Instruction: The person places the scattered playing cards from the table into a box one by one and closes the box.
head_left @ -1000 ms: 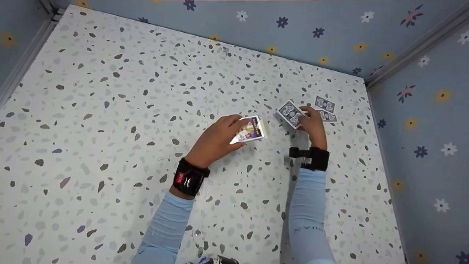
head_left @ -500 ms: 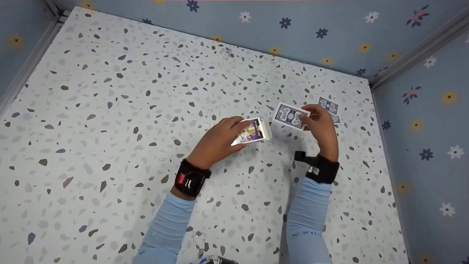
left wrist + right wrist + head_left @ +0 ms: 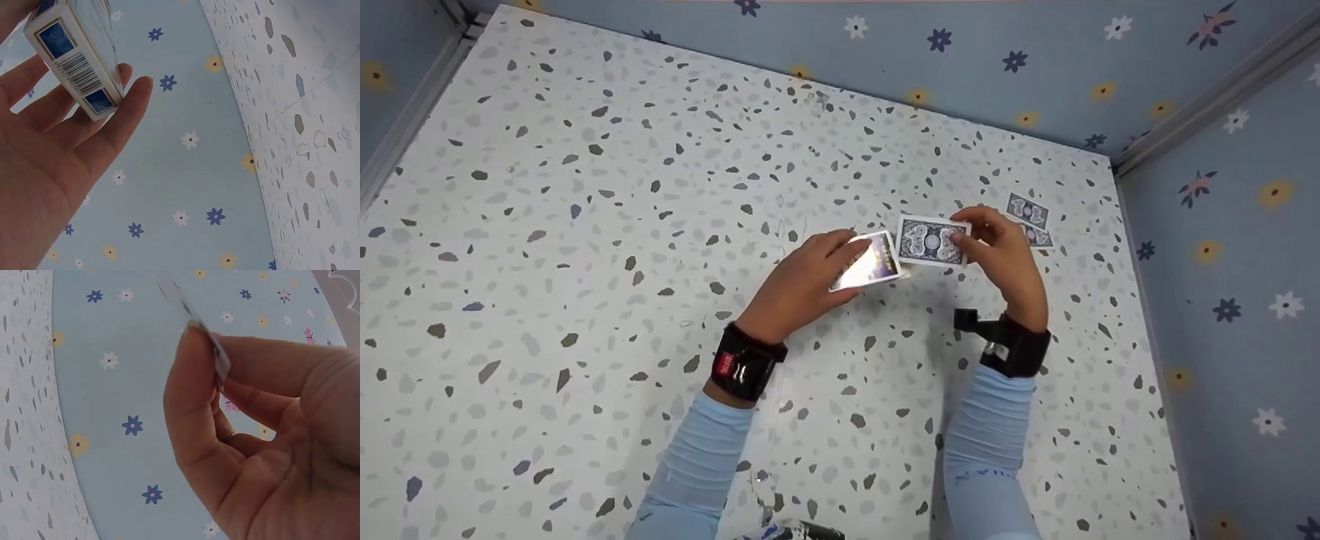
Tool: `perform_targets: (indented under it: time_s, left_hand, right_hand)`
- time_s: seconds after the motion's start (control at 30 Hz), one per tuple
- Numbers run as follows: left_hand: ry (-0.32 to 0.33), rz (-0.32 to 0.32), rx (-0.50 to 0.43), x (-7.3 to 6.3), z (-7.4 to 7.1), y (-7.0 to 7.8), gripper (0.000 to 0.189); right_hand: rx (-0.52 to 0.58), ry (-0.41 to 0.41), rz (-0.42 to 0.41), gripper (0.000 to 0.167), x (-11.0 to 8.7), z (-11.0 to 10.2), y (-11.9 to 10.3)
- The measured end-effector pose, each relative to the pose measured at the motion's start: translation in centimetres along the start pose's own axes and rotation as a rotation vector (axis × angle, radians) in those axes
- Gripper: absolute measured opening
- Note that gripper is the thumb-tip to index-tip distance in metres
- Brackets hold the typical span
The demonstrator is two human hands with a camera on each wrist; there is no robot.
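My left hand (image 3: 795,289) grips a playing-card box (image 3: 879,262), its printed purple and yellow side facing up. In the left wrist view, the box (image 3: 81,70) shows its barcode end, with my fingers around it. Between thumb and fingers, my right hand (image 3: 1011,262) pinches playing cards (image 3: 928,241), patterned blue-grey backs up. They are held right at the box's right end and overlap it in the head view. Seen edge-on in the right wrist view, the cards (image 3: 222,363) make a thin layer. How many there are is hidden.
Two loose playing cards (image 3: 1027,211) lie back up on the speckled white table (image 3: 622,187), beyond my right hand. Blue flowered panels (image 3: 885,56) border the table at the back and right. A dark object (image 3: 802,531) sits at the bottom edge of the head view.
My right hand has turned the cards level and brought them leftward to the box's end. The left hand and box have hardly moved.
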State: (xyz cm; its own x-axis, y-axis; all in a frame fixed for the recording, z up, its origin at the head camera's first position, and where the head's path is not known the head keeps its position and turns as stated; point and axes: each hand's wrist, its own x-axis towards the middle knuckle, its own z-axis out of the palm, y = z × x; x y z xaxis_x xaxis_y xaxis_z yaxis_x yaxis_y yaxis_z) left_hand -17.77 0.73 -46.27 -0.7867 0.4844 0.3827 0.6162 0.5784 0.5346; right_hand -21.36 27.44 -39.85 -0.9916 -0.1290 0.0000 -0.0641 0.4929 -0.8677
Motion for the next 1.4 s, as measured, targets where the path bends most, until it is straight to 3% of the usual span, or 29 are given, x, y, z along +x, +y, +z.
perform_targets:
  time_s: [0.17, 0.43, 0.73, 0.93, 1.2, 1.4]
  left_hand:
    - [0.003, 0.010, 0.006, 0.1, 0.0, 0.0, 0.059]
    - [0.016, 0.014, 0.001, -0.2, 0.1, -0.1, 0.058]
    - [0.004, 0.009, -0.005, -0.2, 0.2, 0.1, 0.059]
    - [-0.012, -0.004, -0.009, -0.2, 0.1, 0.2, 0.059]
    - [0.010, 0.016, -0.002, -0.2, 0.2, 0.1, 0.058]
    - [0.014, 0.036, 0.016, 0.0, 0.4, 0.1, 0.056]
  right_hand:
    - [-0.047, -0.033, -0.033, 0.026, -0.2, 0.3, -0.4]
    - [-0.027, -0.082, -0.029, 0.028, 0.5, 0.2, 1.9]
    - [-0.021, -0.131, 0.002, 0.027, 0.1, 0.3, 0.7]
    - [0.006, -0.131, -0.002, 0.028, 0.8, 1.0, 1.8]
    - [0.051, -0.089, 0.081, 0.034, 1.1, 1.6, 1.9]
    - [0.089, -0.103, 0.129, 0.039, 1.4, 2.1, 1.8]
